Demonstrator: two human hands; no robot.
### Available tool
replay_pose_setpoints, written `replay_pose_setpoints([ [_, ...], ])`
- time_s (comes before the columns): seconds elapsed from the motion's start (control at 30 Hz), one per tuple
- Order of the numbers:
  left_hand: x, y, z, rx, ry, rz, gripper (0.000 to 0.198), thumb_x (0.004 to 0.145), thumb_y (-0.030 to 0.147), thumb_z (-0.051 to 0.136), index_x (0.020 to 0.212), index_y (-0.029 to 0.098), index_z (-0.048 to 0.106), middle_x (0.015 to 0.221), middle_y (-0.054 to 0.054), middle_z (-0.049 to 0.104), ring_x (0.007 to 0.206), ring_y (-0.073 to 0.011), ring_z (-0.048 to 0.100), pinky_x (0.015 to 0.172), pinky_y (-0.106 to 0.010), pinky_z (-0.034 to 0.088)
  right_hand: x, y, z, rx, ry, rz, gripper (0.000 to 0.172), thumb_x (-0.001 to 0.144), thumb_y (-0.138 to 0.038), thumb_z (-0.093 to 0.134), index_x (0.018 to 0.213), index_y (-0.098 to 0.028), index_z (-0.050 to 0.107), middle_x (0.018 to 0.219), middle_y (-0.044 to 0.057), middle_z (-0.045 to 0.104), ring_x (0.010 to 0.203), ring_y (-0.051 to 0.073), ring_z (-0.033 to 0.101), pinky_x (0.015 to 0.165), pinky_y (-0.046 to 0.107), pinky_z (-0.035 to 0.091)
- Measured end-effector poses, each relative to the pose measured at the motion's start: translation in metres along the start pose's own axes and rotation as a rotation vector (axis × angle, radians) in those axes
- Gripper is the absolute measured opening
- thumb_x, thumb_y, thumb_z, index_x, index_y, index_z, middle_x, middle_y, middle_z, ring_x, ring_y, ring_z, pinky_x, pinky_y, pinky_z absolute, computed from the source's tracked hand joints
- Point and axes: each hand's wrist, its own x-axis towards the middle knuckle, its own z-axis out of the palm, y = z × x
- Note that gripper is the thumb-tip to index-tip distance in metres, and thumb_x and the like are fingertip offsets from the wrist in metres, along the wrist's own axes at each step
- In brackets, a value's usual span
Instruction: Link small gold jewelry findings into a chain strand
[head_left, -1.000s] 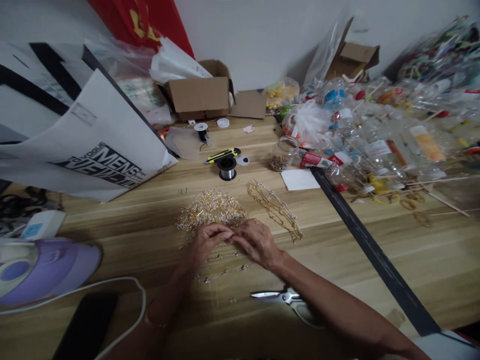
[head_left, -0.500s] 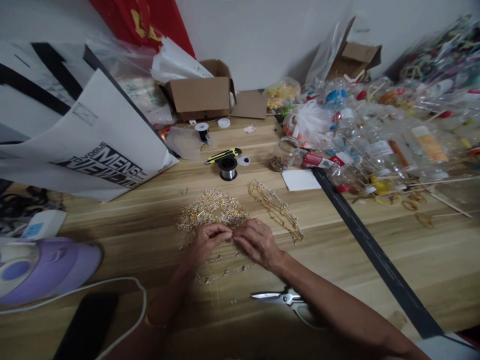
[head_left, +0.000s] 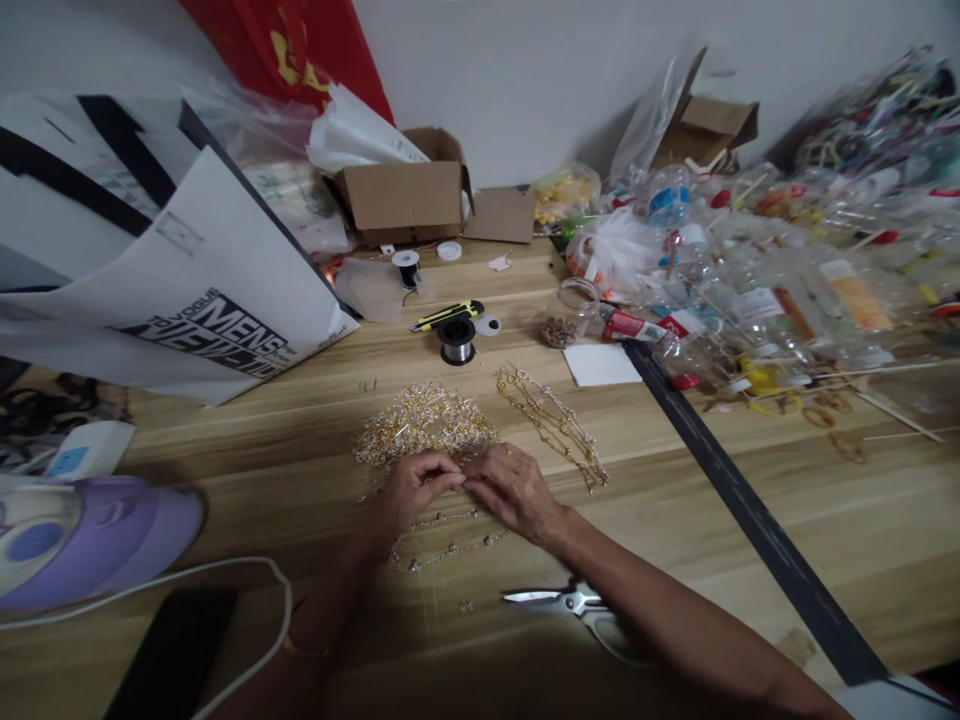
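The left hand (head_left: 414, 487) and right hand (head_left: 516, 490) are meeting fingertip to fingertip, fingers (head_left: 444, 479) pinching together on something too small to tell, just this side of the bead pile (head_left: 424, 425); a strand (head_left: 450, 547) is lying crosswise underneath.

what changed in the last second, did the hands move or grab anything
Almost nothing. The left hand and right hand stay fingertip to fingertip at the near edge of the pile of gold and silver pieces; whatever they pinch is too small to see. Nothing visibly picked up or let go. The beaded strands, scissors and wire spool lie as before; only the camera shifted slightly.
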Motion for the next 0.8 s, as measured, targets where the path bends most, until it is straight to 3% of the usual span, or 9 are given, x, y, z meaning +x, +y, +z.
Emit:
replay_pose_setpoints([
  [0.53, -0.0008, 0.0038, 0.0007, 0.083, 0.011, 0.001, 0.019, 0.078, 0.023, 0.057, 0.063, 0.015, 0.063, 0.061, 0.0, 0.062, 0.06, -0.0122, 0.055, 0.061, -0.022, 0.042, 0.002, -0.0016, 0.0003, 0.067, -0.022, 0.08, 0.009, 0.092, -0.021, 0.048, 0.09, -0.018, 0.056, 0.08, 0.004, 0.06, 0.074, 0.015, 0.055, 0.069, 0.027, 0.044],
  [0.8, -0.0016, -0.0036, 0.0015, 0.005, 0.047, -0.016, 0.016, 0.077, 0.025, 0.06, 0.066, 0.014, 0.065, 0.065, -0.002, 0.065, 0.063, -0.0134, 0.057, 0.062, -0.023, 0.044, 0.0012, -0.0017, 0.0023, 0.041, 0.013, 0.104, 0.005, 0.089, -0.02, 0.05, 0.086, -0.018, 0.054, 0.075, 0.003, 0.058, 0.069, 0.015, 0.053, 0.064, 0.026, 0.042],
])
